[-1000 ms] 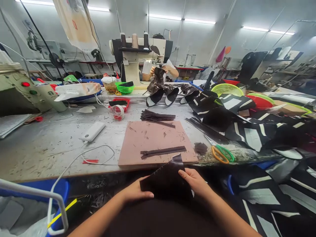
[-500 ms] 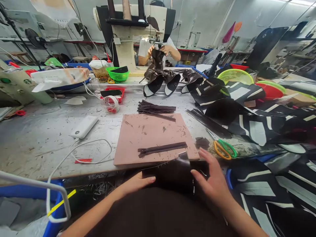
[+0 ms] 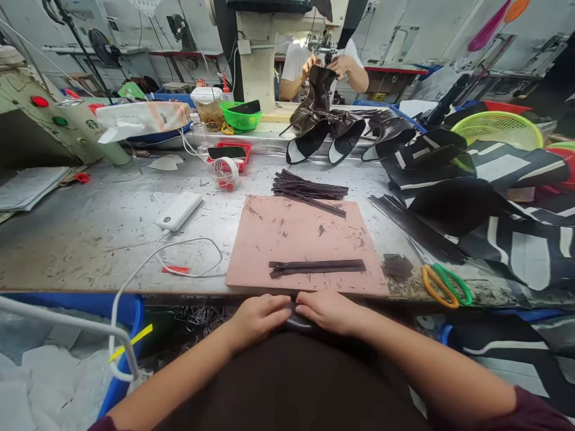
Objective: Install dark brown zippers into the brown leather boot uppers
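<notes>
Side by side at the table's front edge, my left hand (image 3: 260, 320) and my right hand (image 3: 330, 312) are closed on a shiny dark leather piece (image 3: 299, 323). Only a small strip of it shows between my fingers; the rest is hidden by the hands or lost against dark clothing. Just beyond my hands, a dark brown zipper (image 3: 318, 267) lies crosswise on a pink board (image 3: 309, 233), its slider at the left end. A bundle of similar zippers (image 3: 309, 185) lies at the board's far edge.
Scissors with orange and green handles (image 3: 447, 284) lie right of the board, near dark strips (image 3: 417, 227) and stacked black pieces (image 3: 516, 245). A white power bank (image 3: 179, 211) with a cable is on the left. Across the table, a person works at a sewing machine (image 3: 256, 66).
My hands have come together at the table edge, the right moving left. The leather piece, earlier spread between them, is now mostly covered. The view has shifted left.
</notes>
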Demonstrator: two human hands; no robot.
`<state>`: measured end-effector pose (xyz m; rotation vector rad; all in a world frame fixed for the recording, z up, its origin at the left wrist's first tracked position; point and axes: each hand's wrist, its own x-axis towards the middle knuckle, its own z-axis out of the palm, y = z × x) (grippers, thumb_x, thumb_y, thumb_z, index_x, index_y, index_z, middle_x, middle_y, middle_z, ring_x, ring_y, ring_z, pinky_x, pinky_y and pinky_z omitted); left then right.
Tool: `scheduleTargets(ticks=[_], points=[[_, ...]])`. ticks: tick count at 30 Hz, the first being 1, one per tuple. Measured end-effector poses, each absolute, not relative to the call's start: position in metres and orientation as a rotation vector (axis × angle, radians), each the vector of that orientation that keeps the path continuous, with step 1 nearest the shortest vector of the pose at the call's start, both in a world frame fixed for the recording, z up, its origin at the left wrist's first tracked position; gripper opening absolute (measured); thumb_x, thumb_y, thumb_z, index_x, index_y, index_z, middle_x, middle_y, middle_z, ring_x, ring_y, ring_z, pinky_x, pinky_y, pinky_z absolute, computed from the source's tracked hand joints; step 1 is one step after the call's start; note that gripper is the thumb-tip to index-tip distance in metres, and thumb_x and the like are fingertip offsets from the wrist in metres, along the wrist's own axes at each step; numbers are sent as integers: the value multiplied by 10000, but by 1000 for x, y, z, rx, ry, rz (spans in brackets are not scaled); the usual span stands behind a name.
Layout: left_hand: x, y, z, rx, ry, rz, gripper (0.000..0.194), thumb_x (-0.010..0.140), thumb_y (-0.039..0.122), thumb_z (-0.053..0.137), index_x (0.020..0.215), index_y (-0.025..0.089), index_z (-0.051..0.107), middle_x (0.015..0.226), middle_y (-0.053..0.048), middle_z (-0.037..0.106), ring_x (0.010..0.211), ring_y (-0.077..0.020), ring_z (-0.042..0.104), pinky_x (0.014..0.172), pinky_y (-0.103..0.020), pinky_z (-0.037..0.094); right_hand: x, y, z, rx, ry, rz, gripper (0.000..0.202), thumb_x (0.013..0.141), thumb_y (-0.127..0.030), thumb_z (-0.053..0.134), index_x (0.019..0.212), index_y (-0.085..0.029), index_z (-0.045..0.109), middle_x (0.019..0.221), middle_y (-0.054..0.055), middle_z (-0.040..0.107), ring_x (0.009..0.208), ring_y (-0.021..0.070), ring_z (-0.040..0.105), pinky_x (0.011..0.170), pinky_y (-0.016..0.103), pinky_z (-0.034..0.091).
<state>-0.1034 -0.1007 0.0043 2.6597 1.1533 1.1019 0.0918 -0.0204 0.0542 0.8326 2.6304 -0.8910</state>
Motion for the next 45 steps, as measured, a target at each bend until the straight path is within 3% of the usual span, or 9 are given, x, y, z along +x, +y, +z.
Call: scheduleTargets(ticks=[3,6,11,19,28,37,45], points=[[-98,-85,13,2842,1163,1108,166,842,140,414,857,152,578,821,-53,648,691,-123,592,586,-216,472,88,-1,70,774,2624,-700,311,883,-382,351,915,-167,574,833,93,659,737,221,600,588,265,378],[-96,-71,14,2888,1320,1177,187,837,117,406,883,135,586,847,-83,645,717,-140,588,594,-241,466,84,23,77,748,2661,-598,298,883,-372,364,884,-165,578,814,84,650,730,210,592,581,257,368],[-105,-68,4,2964,1469,957,272,843,97,343,955,125,590,876,-97,647,733,-147,573,616,-277,431,78,42,59,678,2757,-590,273,897,-315,357,867,-162,582,872,66,622,754,174,576,620,248,375],[-115,-70,3,2990,1489,904,279,858,105,345,923,132,615,901,-73,679,863,-160,587,666,-291,378,72,35,46,731,2758,-521,289,906,-339,328,879,-189,573,814,39,612,655,147,576,526,235,326],[-111,-68,2,2934,1574,941,216,840,117,408,873,156,619,882,-39,692,826,-148,606,647,-268,375,67,36,44,763,2724,-416,276,901,-342,345,852,-201,577,776,26,610,560,134,543,458,237,240],[-105,-65,3,3030,1667,869,130,758,91,517,778,182,607,805,19,685,715,-130,579,610,-270,344,67,37,48,812,2670,-458,270,892,-352,368,855,-178,571,797,45,620,632,159,580,487,248,290],[-107,-66,4,2978,1692,740,260,766,164,386,873,180,623,836,-10,674,631,-137,487,617,-311,303,69,39,46,904,2689,-542,240,879,-301,373,790,-179,560,765,29,622,636,147,564,511,238,297]])
